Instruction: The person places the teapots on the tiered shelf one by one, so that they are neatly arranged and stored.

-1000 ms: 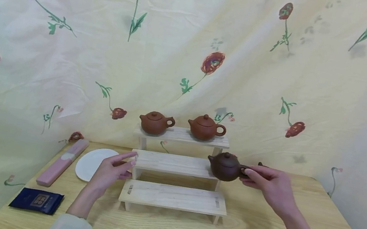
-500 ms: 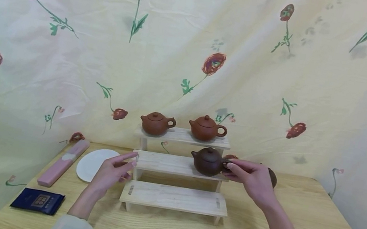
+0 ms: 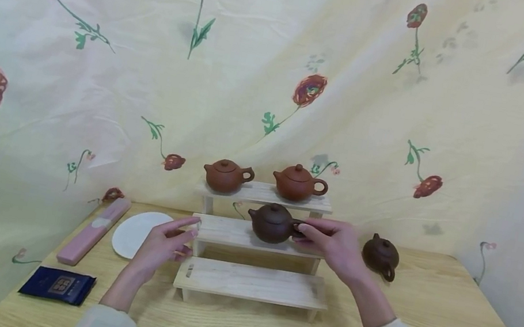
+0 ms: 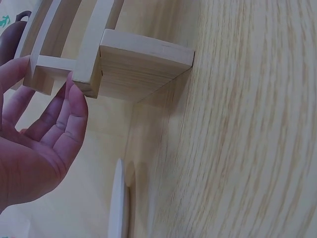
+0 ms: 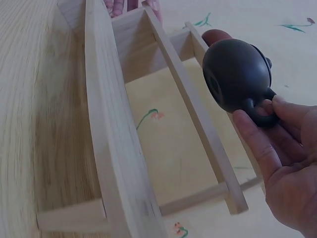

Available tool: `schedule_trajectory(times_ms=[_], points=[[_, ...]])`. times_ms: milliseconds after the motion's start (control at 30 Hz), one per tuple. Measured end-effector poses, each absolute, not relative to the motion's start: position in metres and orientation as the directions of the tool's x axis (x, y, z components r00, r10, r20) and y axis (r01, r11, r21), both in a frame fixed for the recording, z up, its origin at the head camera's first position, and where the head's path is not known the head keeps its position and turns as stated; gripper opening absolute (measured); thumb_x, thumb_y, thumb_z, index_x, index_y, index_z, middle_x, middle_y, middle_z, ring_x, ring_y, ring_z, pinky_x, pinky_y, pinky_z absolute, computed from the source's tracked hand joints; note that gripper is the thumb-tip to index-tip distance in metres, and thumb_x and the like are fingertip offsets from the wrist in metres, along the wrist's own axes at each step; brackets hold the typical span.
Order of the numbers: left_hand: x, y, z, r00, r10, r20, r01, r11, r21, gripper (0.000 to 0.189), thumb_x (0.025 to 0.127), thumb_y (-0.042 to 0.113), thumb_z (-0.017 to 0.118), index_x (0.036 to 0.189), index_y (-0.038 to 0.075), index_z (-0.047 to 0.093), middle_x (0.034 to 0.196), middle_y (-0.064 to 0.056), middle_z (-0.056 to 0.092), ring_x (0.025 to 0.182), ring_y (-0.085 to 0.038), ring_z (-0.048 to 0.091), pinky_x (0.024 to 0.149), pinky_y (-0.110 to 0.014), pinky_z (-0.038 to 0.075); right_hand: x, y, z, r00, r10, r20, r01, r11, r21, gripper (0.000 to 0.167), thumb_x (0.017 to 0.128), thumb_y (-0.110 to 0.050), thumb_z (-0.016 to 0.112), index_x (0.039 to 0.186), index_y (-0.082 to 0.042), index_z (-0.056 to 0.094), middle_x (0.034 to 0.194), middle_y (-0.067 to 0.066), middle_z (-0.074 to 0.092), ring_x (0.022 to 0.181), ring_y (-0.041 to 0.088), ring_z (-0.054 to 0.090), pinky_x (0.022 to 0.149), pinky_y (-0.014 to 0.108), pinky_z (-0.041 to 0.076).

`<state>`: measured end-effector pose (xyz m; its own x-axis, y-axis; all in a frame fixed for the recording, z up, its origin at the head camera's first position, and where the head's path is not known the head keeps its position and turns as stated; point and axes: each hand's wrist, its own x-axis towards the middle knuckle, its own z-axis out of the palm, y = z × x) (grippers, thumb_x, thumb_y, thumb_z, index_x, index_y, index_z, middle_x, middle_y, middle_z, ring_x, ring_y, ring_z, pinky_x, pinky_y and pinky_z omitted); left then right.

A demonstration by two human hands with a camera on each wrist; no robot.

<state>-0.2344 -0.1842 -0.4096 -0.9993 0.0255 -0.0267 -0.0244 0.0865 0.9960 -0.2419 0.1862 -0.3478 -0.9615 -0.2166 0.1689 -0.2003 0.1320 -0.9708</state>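
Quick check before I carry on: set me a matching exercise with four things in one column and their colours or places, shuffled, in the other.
Column one:
1. Right hand
2. Left hand
3. Packet
4. Plate

Column two:
A. At the left end of the stand
B. White and round
C. Holding a dark teapot
D. Dark blue

Right pairs: 1-C, 2-A, 3-D, 4-B.
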Motion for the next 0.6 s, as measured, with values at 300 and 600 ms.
schedule_trajectory(times_ms=[300,600], points=[[-0.233,-0.184,-0.408,-0.999,0.033,-0.016,-0.013,0.096,0.995,0.046,0.103,0.026,0.071,0.148,0.015,0.064,0.115,-0.009,0.067,0.078,-0.018,0.072,0.071,-0.026,0.06,-0.252,0.162,-0.347,-0.956,-0.253,0.146,-0.193,0.169,-0.967,0.03,0.103,-0.009,0.068,0.127,0.008,0.072,0.122,0.024,0.075,0.095,0.018,0.08,0.087,0.034,0.063],[-0.232,-0.184,-0.409,-0.999,0.03,-0.014,-0.012,0.08,0.997,0.048,0.103,0.026,0.072,0.149,0.015,0.062,0.116,-0.009,0.067,0.078,-0.019,0.072,0.072,-0.028,0.061,-0.263,0.14,-0.348,-0.943,-0.289,0.167,-0.21,0.127,-0.969,0.028,0.102,-0.007,0.07,0.123,0.011,0.073,0.105,0.025,0.079,0.087,0.015,0.079,0.083,0.032,0.064]])
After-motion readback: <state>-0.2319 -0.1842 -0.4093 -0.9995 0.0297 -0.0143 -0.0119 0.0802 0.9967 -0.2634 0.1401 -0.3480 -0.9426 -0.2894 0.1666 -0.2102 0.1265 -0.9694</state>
